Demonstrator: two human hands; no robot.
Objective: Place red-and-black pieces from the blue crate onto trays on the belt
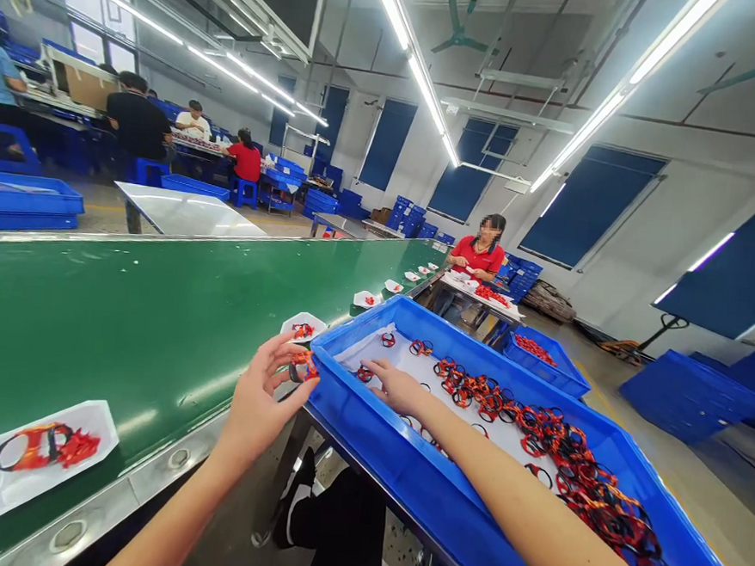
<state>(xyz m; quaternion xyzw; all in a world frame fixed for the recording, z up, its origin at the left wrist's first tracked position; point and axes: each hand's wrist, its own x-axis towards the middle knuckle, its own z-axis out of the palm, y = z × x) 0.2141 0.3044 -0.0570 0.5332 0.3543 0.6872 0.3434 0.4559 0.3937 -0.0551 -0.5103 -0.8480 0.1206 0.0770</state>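
Head view: left hand clenched on a red-and-black loop beside a blue crate

A green conveyor belt (154, 336) with a steel edge (144, 482) runs away through a factory hall under fluorescent tube lights (423, 84), past dark blue window blinds (590, 207). The left hand (264, 400) is clenched on one orange-red and black loop (303, 367), held at the belt's edge just beside a white paper tray (303, 325), its long axis tilted and its exact direction hard to tell. The right hand (396, 386) rests open, not grasping, on a white sheet (471, 427) lining one blue plastic crate (402, 483), near a small loose loop (364, 373). Dozens of similar loops, too tangled to count, trail toward the crate's lower right corner. At least six white trays sit along the belt. A second blue crate (544, 359) holds red pieces. Beyond it, a co-worker in a red shirt (479, 256) sits at a white table (480, 297).
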